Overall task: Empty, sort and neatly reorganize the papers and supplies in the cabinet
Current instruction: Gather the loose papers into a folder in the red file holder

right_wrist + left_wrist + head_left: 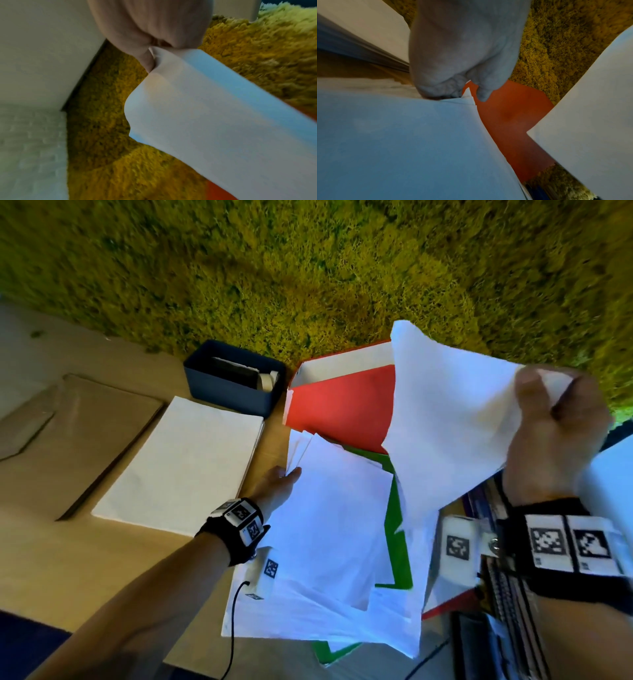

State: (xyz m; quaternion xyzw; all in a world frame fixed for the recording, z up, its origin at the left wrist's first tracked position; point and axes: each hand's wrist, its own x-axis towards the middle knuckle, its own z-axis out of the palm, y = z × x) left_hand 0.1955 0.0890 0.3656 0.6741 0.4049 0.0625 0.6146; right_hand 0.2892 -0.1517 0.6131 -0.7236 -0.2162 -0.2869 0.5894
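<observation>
My right hand (pixel 555 419) holds up a white sheet (pixel 445 419) by its far corner, pinched between thumb and fingers (pixel 149 59), and the sheet (pixel 223 121) hangs curved in the air. My left hand (pixel 279 486) grips the far corner of a loose pile of white papers (pixel 329 529), fingers curled under the edge (pixel 447 92). The pile (pixel 402 142) lies fanned over a green folder (pixel 399 546) and a red folder (pixel 346 402). A neat stack of white paper (pixel 181 460) lies to the left.
A dark blue bin (pixel 236 381) with a tape roll stands behind the neat stack. Brown cardboard sheets (pixel 85 433) lie at the far left on the tan floor board (pixel 68 559). Green shaggy carpet (pixel 308 268) fills the back. Dark books (pixel 507 594) lie under my right wrist.
</observation>
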